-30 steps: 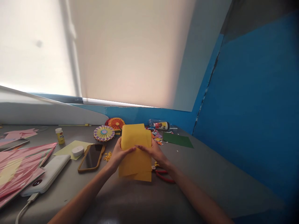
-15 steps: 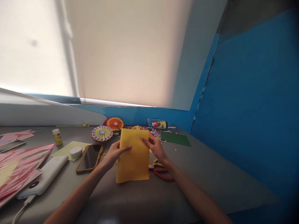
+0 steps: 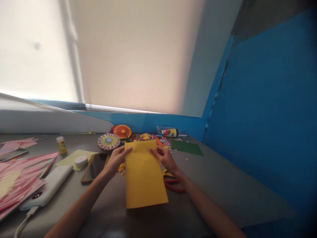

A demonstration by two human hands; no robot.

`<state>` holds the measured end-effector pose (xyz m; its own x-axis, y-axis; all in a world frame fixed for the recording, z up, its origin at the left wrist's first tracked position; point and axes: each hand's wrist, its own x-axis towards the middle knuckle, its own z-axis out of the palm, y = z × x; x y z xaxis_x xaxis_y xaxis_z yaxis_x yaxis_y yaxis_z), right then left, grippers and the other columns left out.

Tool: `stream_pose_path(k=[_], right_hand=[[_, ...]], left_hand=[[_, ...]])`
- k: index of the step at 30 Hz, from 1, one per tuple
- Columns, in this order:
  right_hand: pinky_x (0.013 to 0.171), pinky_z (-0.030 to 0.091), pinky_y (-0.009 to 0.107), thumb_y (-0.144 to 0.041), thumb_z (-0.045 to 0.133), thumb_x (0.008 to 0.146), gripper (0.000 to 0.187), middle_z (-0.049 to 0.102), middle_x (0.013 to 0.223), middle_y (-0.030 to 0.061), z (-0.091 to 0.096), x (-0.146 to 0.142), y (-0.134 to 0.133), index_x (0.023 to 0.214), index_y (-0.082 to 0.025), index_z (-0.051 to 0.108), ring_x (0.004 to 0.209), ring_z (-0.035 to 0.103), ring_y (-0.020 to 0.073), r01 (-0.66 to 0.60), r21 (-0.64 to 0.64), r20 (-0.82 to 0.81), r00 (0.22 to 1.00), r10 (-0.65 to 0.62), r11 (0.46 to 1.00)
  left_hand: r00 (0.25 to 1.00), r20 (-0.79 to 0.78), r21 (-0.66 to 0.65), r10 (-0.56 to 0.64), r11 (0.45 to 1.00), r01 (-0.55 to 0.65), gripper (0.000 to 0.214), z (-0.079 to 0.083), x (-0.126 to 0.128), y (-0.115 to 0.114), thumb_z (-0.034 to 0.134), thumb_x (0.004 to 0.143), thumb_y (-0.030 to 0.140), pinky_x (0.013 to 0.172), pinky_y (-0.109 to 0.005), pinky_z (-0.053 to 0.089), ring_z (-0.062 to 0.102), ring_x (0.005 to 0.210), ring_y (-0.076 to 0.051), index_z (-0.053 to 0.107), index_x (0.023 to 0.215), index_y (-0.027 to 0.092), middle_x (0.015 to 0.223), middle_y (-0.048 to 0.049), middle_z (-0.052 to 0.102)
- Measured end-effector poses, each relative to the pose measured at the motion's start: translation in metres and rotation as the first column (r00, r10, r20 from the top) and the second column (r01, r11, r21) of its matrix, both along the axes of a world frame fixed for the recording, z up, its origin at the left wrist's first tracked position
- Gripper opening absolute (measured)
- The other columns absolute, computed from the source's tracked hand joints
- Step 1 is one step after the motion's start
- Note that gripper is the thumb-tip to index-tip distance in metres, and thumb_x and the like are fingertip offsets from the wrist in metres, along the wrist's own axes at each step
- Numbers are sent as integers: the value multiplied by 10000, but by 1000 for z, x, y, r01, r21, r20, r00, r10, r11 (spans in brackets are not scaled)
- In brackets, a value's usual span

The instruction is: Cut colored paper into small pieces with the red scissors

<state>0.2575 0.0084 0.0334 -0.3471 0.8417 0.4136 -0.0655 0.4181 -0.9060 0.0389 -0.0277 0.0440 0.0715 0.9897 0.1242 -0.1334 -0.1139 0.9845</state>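
Observation:
A sheet of yellow paper hangs between my hands, its lower edge toward me above the grey table. My left hand pinches it near the upper left edge, thumb in front and fingers behind. My right hand grips the upper right edge in the same way. Behind the paper and my right wrist lie scissors with red handles, partly hidden. A yellow handle shows just above them. Small orange-yellow paper scraps lie beside my left hand.
Two pleated paper rosettes, one purple-and-yellow and one orange, stand at the back. Colourful scraps, a bottle and green paper are to their right. Leftward lie a phone, power bank and glue bottle.
The yellow paper's lower edge has come down and toward me, swinging right. My left hand has moved up and slightly left along it; my right hand stays nearly in place.

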Motion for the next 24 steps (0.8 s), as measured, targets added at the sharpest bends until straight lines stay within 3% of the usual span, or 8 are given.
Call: stream_pose_path(k=[8,13,17,20,22,24], right_hand=[[625,518,298,-460,626,797,301,680,913,54,-3,2,4,931,-191,649,792,648,218,-34,-16,-25,999,34,999],[654,532,309,-461,614,808,308,682,978,65,1,0,0,967,-199,647,832,653,226,-53,-12,-38,998,53,999],[631,531,309,-483,624,790,320,682,933,60,3,-1,-3,938,-200,646,809,648,227,-56,-12,-20,998,55,998],[610,525,308,-481,626,788,296,676,863,54,4,-1,-2,884,-201,644,769,641,222,-12,16,-48,999,13,1000],[625,528,316,-485,624,788,298,675,857,55,6,0,-2,890,-205,644,776,640,228,26,28,-81,996,-24,999],[640,532,328,-499,627,778,326,676,884,60,9,2,-1,927,-210,648,793,641,237,42,27,-84,996,-40,999]], left_hand=[[994,-35,158,100,983,-94,484,-3,-2,7,576,770,551,675,-279,503,644,747,-204,652,1020,143,891,-74,697],[929,-156,395,334,884,-251,434,-4,0,12,522,805,545,531,-206,408,572,653,-161,652,855,135,737,-30,647],[882,-165,444,441,832,-333,425,1,1,10,516,810,541,543,-203,409,569,684,-170,655,824,140,731,-32,633],[930,-142,379,340,886,-266,460,2,1,11,508,802,575,557,-212,426,587,698,-179,659,907,154,755,-38,649],[970,-151,281,190,949,-142,510,1,0,12,506,776,622,548,-224,436,597,674,-186,658,915,155,735,-41,655],[980,-183,204,75,978,-37,518,-2,0,14,543,736,641,536,-233,440,600,649,-191,659,842,147,702,-44,650]])
